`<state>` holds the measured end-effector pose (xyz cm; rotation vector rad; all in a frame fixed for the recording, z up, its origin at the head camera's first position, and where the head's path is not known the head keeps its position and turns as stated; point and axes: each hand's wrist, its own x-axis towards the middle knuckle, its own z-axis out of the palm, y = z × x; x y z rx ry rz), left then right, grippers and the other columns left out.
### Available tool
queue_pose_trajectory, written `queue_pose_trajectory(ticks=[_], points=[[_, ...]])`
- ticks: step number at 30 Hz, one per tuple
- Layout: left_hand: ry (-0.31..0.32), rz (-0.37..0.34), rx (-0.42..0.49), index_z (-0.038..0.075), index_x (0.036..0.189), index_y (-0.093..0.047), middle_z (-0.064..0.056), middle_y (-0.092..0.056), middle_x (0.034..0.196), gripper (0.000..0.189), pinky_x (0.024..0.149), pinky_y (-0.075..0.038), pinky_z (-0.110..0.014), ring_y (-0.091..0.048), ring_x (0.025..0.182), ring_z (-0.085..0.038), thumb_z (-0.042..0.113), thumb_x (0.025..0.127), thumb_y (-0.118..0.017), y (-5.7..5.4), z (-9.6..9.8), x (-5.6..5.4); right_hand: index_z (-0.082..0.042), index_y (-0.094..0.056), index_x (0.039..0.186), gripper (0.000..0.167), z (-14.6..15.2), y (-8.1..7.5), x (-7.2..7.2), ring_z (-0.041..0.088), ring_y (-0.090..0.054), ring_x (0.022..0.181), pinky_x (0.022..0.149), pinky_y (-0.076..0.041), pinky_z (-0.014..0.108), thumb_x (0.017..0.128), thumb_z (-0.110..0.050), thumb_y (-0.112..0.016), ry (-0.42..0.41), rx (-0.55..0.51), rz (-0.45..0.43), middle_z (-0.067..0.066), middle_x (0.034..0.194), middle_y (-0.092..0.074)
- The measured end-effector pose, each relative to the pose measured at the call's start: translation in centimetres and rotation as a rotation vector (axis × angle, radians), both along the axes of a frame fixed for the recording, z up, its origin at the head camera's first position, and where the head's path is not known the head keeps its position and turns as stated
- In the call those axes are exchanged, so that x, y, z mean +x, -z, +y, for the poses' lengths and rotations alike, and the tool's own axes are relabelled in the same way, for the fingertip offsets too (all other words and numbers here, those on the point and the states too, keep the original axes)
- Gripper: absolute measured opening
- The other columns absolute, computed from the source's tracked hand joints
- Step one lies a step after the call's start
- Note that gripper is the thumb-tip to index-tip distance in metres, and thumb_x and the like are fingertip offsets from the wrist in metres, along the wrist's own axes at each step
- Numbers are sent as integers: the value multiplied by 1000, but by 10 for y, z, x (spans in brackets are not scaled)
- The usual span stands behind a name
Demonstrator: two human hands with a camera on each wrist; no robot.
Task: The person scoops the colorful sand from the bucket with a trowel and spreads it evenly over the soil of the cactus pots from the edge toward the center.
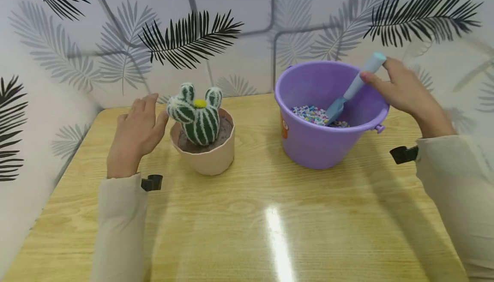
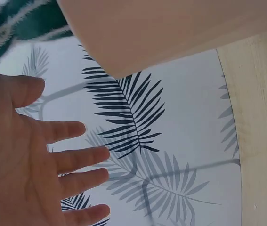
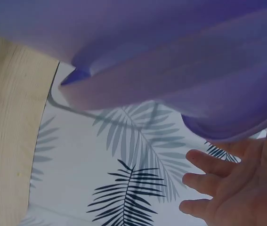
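A light blue toy shovel [image 1: 355, 85] leans inside a purple bucket [image 1: 314, 147], its blade down in small pastel beads [image 1: 311, 114]. At its handle, my right hand [image 1: 409, 89] lays the thumb across the near side, with the other fingers behind it. In the right wrist view the outer fingers [image 3: 200, 183] extend apart past the bucket. My left hand [image 1: 135, 130] is open left of a knitted cactus [image 1: 202, 127] with white stripes and a yellow flower. The cactus stands in a beige pot [image 1: 208, 160]; the thumb is close to its left arm.
Both containers stand on a wood-grain table [image 1: 231, 222], close to its back edge. Behind and at the left is a pale wall covering [image 1: 239, 59] with leaf prints. Black wrist mounts [image 1: 404, 154] are on both sleeves.
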<state>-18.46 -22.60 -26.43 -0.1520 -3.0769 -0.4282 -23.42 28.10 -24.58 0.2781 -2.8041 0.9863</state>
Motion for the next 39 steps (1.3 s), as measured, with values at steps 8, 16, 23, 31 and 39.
queue_pose_trajectory(ticks=[8,16,23,31,39], points=[[2,72,25,-2,148,-24,-32,-34,142,59,94,-29,-69,-34,127,-51,38,104,-21,-2,2,19,-1,-47,132,60,-8,-3,3,48,-40,126,101,-33,59,96,-50,-46,92,-101,-48,26,140,-43],[0,53,17,-2,94,-50,-19,-50,88,48,57,-40,-42,-49,70,-33,35,104,-21,-6,7,39,-9,-60,116,46,-16,-2,4,24,-53,112,85,-44,28,93,-49,-54,142,-192,-1,8,125,-60],[59,-40,63,9,70,-43,-5,-38,62,51,50,-29,-31,-35,52,-18,39,104,-21,-12,20,52,-8,-63,101,34,-19,-4,7,0,-47,82,63,-40,11,92,-41,-59,174,-217,60,-22,81,-51],[154,-237,192,5,77,-54,-5,-54,63,59,55,-43,-32,-51,51,-17,46,104,-20,-18,37,59,-2,-57,119,41,-21,-7,7,0,-46,83,72,-39,16,95,-36,-54,212,-176,50,-13,91,-53],[280,-394,341,0,96,-62,-8,-65,72,61,50,-50,-34,-61,54,-18,46,104,-22,-17,59,63,-15,-54,110,22,-30,-11,1,-3,-53,83,72,-46,12,94,-29,-58,170,-330,-6,-18,85,-54]])
